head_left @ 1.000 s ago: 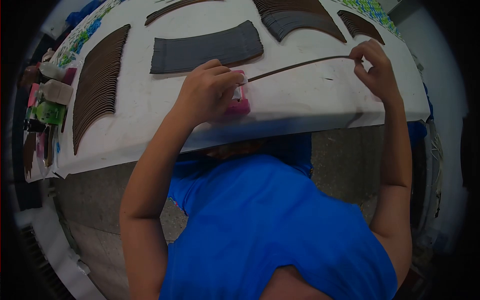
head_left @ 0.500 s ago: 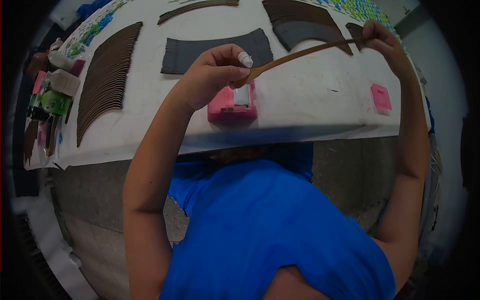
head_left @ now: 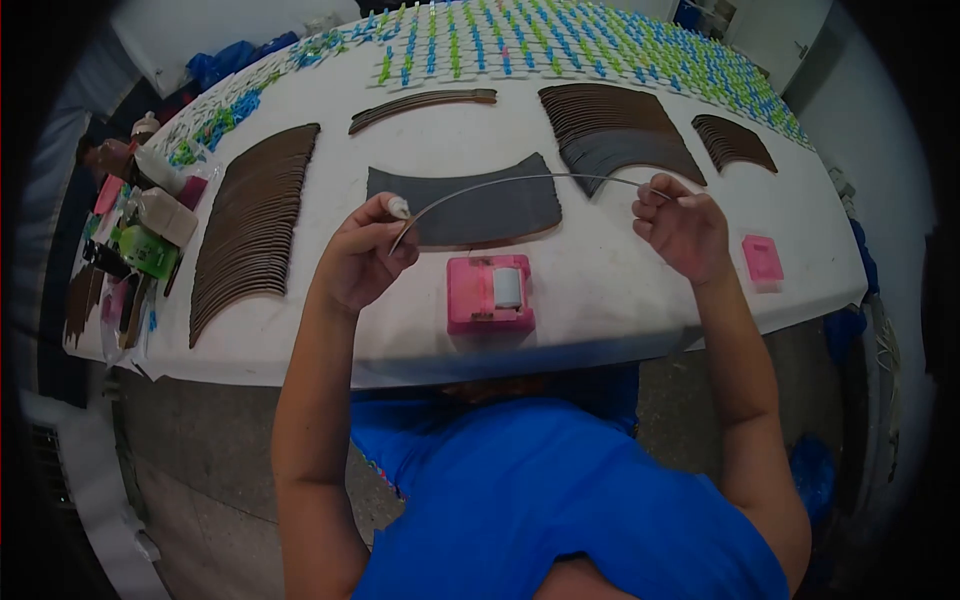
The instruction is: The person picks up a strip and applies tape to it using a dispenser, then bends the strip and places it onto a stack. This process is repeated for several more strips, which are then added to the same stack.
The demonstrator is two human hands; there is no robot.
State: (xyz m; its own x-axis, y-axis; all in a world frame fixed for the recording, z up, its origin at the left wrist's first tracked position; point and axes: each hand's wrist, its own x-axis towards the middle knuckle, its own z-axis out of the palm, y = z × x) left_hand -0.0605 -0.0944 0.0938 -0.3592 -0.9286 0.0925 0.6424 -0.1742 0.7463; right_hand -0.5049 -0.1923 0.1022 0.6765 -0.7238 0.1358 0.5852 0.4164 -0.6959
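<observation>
A thin, curved brown strip (head_left: 520,178) is held up edge-on, bowed upward, above the table. My left hand (head_left: 368,250) pinches its left end; a white wrapping covers one fingertip. The strip's right end sits between the thumb and fingers of my right hand (head_left: 685,225). Behind the strip lies a dark grey, curved stack of strips (head_left: 470,205). Below it, near the table's front, stands a pink box with a white roller (head_left: 490,295), touched by neither hand.
Fanned brown strips lie at the left (head_left: 255,230), the back right (head_left: 615,120) and far right (head_left: 733,143), with a few more (head_left: 420,105) behind. Bottles (head_left: 145,250) crowd the left edge. A small pink block (head_left: 762,258) sits at the right. Green and blue clips (head_left: 560,40) cover the back.
Both hands have come lower and closer together, the right one moving inward. The strip has turned from its flat face to its edge and now arches. The view has tilted up.
</observation>
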